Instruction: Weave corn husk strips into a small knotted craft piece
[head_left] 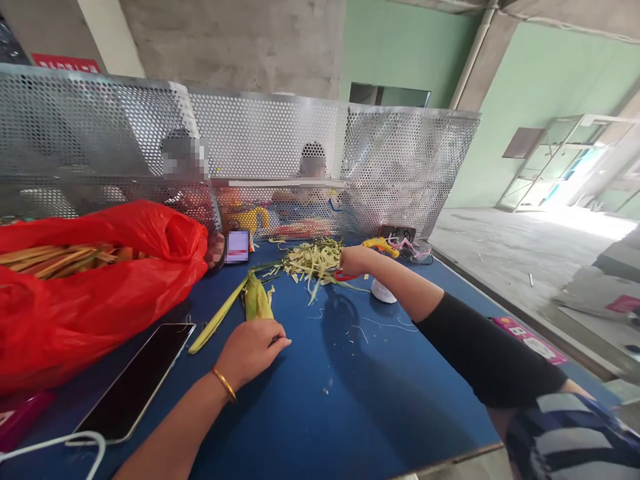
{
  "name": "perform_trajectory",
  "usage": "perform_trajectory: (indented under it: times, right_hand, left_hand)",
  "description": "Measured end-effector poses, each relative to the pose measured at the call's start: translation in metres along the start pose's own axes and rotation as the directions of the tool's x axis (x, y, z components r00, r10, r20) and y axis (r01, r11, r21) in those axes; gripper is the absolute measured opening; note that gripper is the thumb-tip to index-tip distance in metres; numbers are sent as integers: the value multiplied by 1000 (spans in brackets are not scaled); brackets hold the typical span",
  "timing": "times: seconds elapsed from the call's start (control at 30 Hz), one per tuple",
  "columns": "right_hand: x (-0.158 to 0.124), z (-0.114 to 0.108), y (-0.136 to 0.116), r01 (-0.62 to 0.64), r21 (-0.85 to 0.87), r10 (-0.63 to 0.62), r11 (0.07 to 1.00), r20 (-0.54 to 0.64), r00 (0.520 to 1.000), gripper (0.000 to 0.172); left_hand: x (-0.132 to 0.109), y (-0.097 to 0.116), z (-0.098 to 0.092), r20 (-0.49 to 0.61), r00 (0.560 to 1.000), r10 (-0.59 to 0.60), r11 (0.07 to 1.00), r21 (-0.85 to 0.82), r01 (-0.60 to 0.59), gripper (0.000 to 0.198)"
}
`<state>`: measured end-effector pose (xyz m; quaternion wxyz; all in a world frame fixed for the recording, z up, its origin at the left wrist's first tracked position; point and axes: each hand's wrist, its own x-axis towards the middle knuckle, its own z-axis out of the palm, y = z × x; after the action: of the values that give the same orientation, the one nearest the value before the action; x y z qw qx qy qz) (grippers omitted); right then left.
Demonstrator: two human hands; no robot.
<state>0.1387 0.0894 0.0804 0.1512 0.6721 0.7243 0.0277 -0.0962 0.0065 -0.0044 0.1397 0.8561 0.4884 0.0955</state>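
Note:
A bundle of yellow-green corn husk [257, 297] lies on the blue tabletop, with one long strip angled off its left side. My left hand [254, 350] is closed over its near end, fingers curled and thumb pointing right; the fingers' undersides are hidden. Farther off to the right, my right hand [353, 261] grips scissors with red handles [344, 275]; the blades are hard to make out. Just beyond them is a loose heap of husk scraps [313, 260].
A red plastic bag [165, 230] holding dried husks stands at left, near a dark phone [137, 380]. Right of the heap are a white round object [384, 291], a yellow tool [383, 247] and glasses [417, 250]. A perforated metal screen [270, 133] borders the table; people sit behind it.

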Motion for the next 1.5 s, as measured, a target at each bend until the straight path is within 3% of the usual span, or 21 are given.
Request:
perform_trajectory:
  times: [0.1,0.27,0.4,0.53,0.67,0.73,0.8,0.93,1.13,1.23,1.37,1.5]
  right_hand:
    - [-6,-2,-2,23,21,-22,1000,-40,999,33]
    - [-37,-1,20,62,62,-58,996,-70,996,37]
    - [-63,6,29,135,274,-128,952,-45,991,39]
    - [-68,24,16,207,416,-242,885,32,970,39]
    - [-44,44,-9,305,619,-398,724,14,917,36]
    - [-27,48,-17,240,635,-312,734,3,950,31]
    - [-13,46,-17,126,632,-109,765,-65,992,31]
    - [-9,38,0,46,674,70,737,-144,987,42]
    - [-49,59,25,42,904,150,425,-116,982,50]
    - [-66,72,31,21,858,266,514,-182,947,49]
    - [-76,71,43,-103,624,423,774,-390,818,56]
    - [-76,65,56,-218,383,380,898,-422,823,52]
  left_hand:
    - [0,0,0,9,1000,4,1000,4,-4,24]
    - [-2,2,1,9,1000,18,1000,9,-18,24]
    - [-1,2,3,-8,999,41,999,-27,-41,24]
    - [-1,1,4,-20,1000,21,998,-51,-22,23]
    - [0,0,4,-24,999,23,998,-53,-24,23]
    - [0,0,4,-23,999,33,998,-43,-34,23]
    - [0,0,4,-17,999,41,999,-33,-42,23]
    - [1,0,6,-21,999,41,998,-48,-42,23]
    - [22,17,9,-140,990,-8,983,-183,-18,18]
    - [54,37,10,-172,985,34,991,-124,-56,18]
    - [104,62,16,-153,988,35,999,-14,-38,30]
    - [139,75,28,-117,993,33,999,31,-30,37]
